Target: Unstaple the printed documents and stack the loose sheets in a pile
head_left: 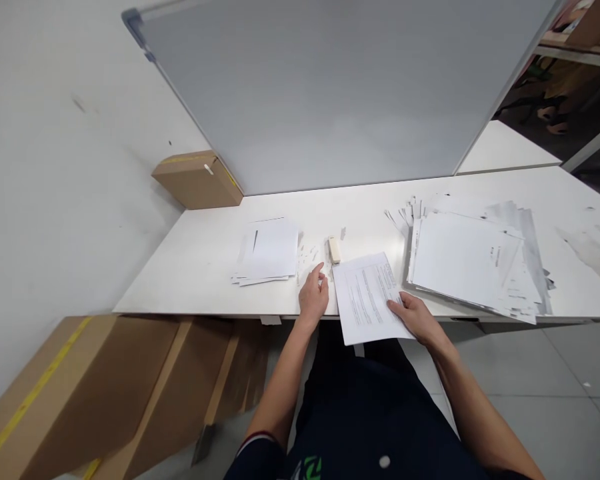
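My right hand (416, 317) grips the right edge of a printed sheet of paper (367, 300), thumb on top. That sheet is tilted and hangs partly over the table's front edge; whether more sheets lie under it I cannot tell. My left hand (314, 293) is over the front edge of the table, left of the sheet, with fingers loosely bent and nothing visible in them. Just beyond the sheet's far left corner lies a small cream-coloured oblong object (334, 251), shaped like a mini stapler. Small scraps (307, 255) lie between it and a low paper stack (270, 250) at the left.
A taller, untidy paper pile (465, 260) covers the right part of the white table (200, 267). Behind stands a large whiteboard (330, 100). One cardboard box (197, 180) sits at the back left; larger cardboard boxes (105, 380) stand on the floor at the left.
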`<state>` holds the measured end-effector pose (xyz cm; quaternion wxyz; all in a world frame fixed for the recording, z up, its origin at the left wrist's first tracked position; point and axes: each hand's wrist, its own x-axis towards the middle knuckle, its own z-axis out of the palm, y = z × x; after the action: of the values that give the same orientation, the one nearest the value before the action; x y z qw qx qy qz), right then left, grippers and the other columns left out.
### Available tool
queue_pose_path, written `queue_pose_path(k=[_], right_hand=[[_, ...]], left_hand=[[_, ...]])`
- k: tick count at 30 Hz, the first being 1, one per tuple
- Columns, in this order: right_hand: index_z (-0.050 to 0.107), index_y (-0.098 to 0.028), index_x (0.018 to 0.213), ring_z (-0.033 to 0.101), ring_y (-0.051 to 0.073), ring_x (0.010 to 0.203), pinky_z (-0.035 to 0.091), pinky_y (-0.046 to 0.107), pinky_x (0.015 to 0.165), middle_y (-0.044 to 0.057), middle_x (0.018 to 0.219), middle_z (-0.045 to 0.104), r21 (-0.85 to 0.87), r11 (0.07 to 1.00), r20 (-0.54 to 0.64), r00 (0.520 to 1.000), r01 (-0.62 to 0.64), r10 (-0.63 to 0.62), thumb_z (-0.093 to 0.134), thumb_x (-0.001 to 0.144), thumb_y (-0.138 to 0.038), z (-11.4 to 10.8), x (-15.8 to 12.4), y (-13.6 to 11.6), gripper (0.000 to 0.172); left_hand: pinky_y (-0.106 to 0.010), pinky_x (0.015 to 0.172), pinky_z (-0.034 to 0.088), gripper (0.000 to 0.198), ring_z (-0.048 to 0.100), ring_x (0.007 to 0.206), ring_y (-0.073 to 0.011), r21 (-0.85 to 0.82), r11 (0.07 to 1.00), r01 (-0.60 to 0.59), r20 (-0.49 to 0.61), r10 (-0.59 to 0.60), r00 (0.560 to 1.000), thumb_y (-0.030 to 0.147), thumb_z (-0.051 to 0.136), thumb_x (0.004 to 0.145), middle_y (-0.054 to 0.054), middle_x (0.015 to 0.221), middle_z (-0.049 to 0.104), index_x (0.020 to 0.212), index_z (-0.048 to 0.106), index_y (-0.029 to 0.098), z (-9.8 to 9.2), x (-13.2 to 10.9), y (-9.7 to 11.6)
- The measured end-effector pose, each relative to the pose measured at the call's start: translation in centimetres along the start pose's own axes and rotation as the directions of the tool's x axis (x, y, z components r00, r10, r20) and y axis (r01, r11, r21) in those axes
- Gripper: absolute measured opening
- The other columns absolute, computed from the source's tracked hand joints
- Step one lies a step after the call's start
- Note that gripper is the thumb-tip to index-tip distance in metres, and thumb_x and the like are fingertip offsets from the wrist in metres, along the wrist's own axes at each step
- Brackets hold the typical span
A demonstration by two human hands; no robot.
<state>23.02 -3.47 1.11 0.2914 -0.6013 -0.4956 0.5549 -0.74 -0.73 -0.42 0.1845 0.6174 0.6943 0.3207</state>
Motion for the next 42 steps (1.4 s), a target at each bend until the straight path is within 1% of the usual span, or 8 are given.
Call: queue_pose_path(k=[6, 11, 23, 30, 36, 39, 41, 42], right_hand=[[0.057, -0.014, 0.081, 0.058, 0.020, 0.072, 0.043, 0.027, 0.059, 0.005, 0.078, 0.064, -0.100, 0.995, -0.056, 0.998, 0.023, -0.029, 0.049, 0.072, -0.039, 0.0, 0.7, 0.4, 0.028], [0.057, -0.015, 0.084, 0.059, 0.022, 0.076, 0.044, 0.027, 0.060, 0.006, 0.083, 0.065, -0.095, 0.995, -0.047, 0.999, 0.009, -0.013, 0.048, 0.073, -0.040, 0.1, 0.8, 0.4, 0.029], [0.056, -0.015, 0.083, 0.058, 0.020, 0.073, 0.043, 0.026, 0.058, 0.006, 0.082, 0.064, -0.083, 0.996, -0.059, 0.998, 0.025, -0.030, 0.048, 0.073, -0.041, 0.2, 0.5, 0.2, 0.029], [0.057, -0.014, 0.083, 0.058, 0.021, 0.072, 0.044, 0.028, 0.059, 0.005, 0.079, 0.064, -0.065, 0.997, -0.053, 0.998, 0.032, -0.036, 0.048, 0.073, -0.039, 0.2, -0.1, 0.0, 0.028], [0.056, -0.016, 0.087, 0.059, 0.021, 0.071, 0.045, 0.028, 0.058, 0.004, 0.078, 0.064, -0.103, 0.995, 0.013, 1.000, 0.019, -0.018, 0.049, 0.076, -0.042, -1.0, -3.3, -1.1, 0.029], [0.057, -0.017, 0.095, 0.059, 0.021, 0.071, 0.046, 0.029, 0.058, 0.005, 0.081, 0.065, -0.050, 0.999, -0.099, 0.995, 0.007, -0.012, 0.053, 0.074, -0.043, -3.2, -4.7, -2.2, 0.033], [0.058, -0.018, 0.094, 0.059, 0.021, 0.072, 0.047, 0.029, 0.058, 0.006, 0.083, 0.065, -0.008, 1.000, -0.271, 0.963, -0.005, 0.003, 0.056, 0.071, -0.043, -5.3, -4.7, -3.0, 0.034], [0.058, -0.018, 0.092, 0.060, 0.021, 0.074, 0.047, 0.029, 0.059, 0.006, 0.084, 0.065, -0.002, 1.000, -0.369, 0.929, -0.005, 0.004, 0.057, 0.070, -0.042, -6.4, -4.4, -3.3, 0.033]], left_hand=[[-0.024, 0.064, 0.041, 0.044, 0.053, 0.080, -0.0142, 0.183, 0.974, -0.136, 0.017, 0.135, 0.991, 0.021, 0.028, 0.088, -0.003, 0.096, 0.054, 0.131, 0.032, 0.031, 0.5, 1.3, 0.5], [-0.021, 0.052, 0.035, 0.050, 0.050, 0.068, -0.0120, 0.321, 0.937, -0.140, 0.098, 0.114, 0.989, 0.015, 0.028, 0.086, -0.002, 0.094, 0.049, 0.130, 0.032, 0.037, 1.0, 2.1, 0.5], [-0.021, 0.054, 0.035, 0.061, 0.049, 0.072, -0.0101, 0.424, 0.894, -0.145, 0.152, 0.088, 0.984, 0.003, 0.033, 0.079, -0.002, 0.099, 0.045, 0.129, 0.033, 0.037, 0.9, 2.1, 0.7], [-0.022, 0.057, 0.039, 0.057, 0.051, 0.072, -0.0123, 0.328, 0.932, -0.153, 0.095, 0.128, 0.987, 0.008, 0.032, 0.082, -0.003, 0.096, 0.048, 0.131, 0.031, 0.036, 1.1, 1.9, 0.3], [-0.025, 0.071, 0.043, 0.050, 0.054, 0.086, -0.0152, 0.155, 0.978, -0.142, -0.022, 0.147, 0.989, 0.013, 0.028, 0.085, -0.005, 0.095, 0.054, 0.133, 0.030, 0.027, 1.0, 1.8, 0.0], [-0.025, 0.074, 0.043, 0.047, 0.055, 0.088, -0.0147, 0.102, 0.984, -0.144, -0.041, 0.148, 0.988, 0.013, 0.028, 0.085, -0.005, 0.096, 0.056, 0.130, 0.034, 0.025, 1.0, 1.8, -0.1], [-0.025, 0.075, 0.043, 0.045, 0.055, 0.088, -0.0145, 0.082, 0.984, -0.156, -0.058, 0.161, 0.985, 0.013, 0.028, 0.085, -0.005, 0.096, 0.056, 0.128, 0.037, 0.023, 1.2, 1.7, -0.1], [-0.025, 0.076, 0.043, 0.044, 0.055, 0.088, -0.0142, 0.065, 0.984, -0.168, -0.072, 0.172, 0.982, 0.014, 0.028, 0.086, -0.006, 0.097, 0.056, 0.127, 0.038, 0.022, 1.2, 1.7, -0.1]])
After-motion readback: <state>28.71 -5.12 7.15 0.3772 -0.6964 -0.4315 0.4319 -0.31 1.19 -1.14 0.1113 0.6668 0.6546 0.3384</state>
